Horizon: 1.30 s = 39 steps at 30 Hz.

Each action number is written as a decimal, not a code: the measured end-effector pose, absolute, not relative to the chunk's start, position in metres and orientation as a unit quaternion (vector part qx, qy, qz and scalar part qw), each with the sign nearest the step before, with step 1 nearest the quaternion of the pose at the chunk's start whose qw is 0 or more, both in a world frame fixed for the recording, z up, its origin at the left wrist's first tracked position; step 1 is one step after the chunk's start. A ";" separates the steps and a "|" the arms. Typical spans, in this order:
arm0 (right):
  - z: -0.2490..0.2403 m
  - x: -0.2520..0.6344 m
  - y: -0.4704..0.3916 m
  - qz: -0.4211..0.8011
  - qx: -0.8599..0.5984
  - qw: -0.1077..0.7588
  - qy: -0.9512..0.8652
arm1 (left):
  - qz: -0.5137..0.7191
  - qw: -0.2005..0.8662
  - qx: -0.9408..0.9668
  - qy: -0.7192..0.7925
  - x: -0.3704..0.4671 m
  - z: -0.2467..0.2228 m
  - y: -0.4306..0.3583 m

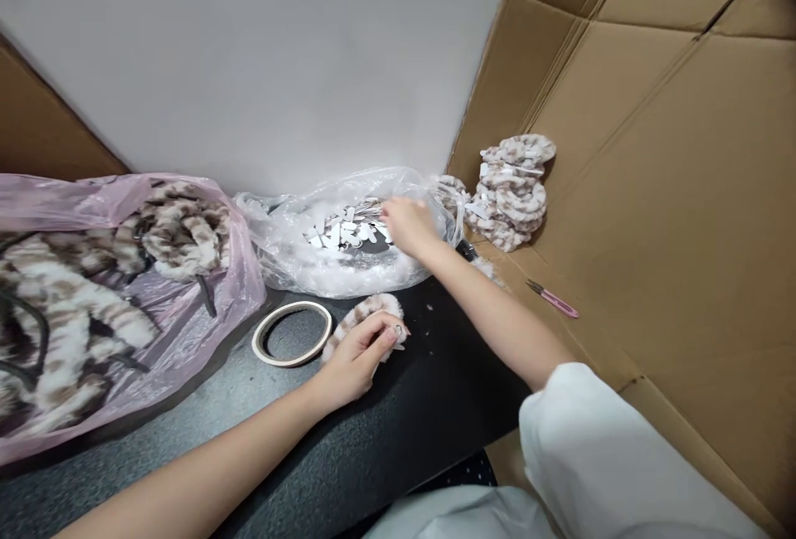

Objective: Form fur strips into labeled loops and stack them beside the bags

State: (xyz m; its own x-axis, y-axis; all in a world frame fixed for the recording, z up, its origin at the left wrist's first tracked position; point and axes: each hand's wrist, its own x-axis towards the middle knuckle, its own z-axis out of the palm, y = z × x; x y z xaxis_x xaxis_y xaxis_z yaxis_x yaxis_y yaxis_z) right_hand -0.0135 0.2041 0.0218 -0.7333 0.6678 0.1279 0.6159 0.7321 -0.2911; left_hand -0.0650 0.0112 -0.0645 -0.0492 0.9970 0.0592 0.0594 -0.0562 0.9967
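My left hand [364, 352] is closed around a fluffy white ring with brown patches [373, 307], just above the black table. A small shiny bit shows by the thumb and a white tip sticks out below; I cannot make out what they are. My right hand [407, 224] reaches over the clear plastic bag [298, 274], at the right side of a pile of small white tags [348, 228]. Its fingers are slightly blurred and partly hidden, so whether they grip a tag does not show.
Left of my hand lies a roll of tape [259, 344]. A pink plastic bag [249, 290] holds fluffy spotted pieces with dark cords. Finished-looking fluffy rings [519, 191] are stacked against the cardboard [672, 191] at right, near pink thread snips [553, 298]. A pale wall stands behind.
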 end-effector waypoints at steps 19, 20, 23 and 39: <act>0.006 0.109 0.123 0.087 -0.263 0.045 -0.960 | 0.493 0.411 0.531 0.553 -0.059 -0.063 0.007; 0.008 0.121 0.137 0.077 -0.291 0.057 -0.952 | 0.505 0.423 0.502 0.561 -0.059 -0.061 0.007; 0.013 0.159 0.169 0.018 -0.401 0.116 -0.909 | 0.559 0.473 0.382 0.564 -0.062 -0.048 0.008; -0.066 0.088 0.091 0.186 -0.197 -0.011 -0.962 | 0.772 0.376 0.168 0.484 -0.141 0.048 0.008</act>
State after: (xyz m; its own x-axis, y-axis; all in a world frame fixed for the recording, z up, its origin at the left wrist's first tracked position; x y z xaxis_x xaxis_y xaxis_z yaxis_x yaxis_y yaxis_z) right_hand 0.0878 0.0914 -0.0659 -0.9219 0.3757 -0.0944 0.3839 0.8530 -0.3536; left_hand -0.1407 0.0076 0.0484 -0.6604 0.7436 -0.1044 -0.4183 -0.2489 0.8735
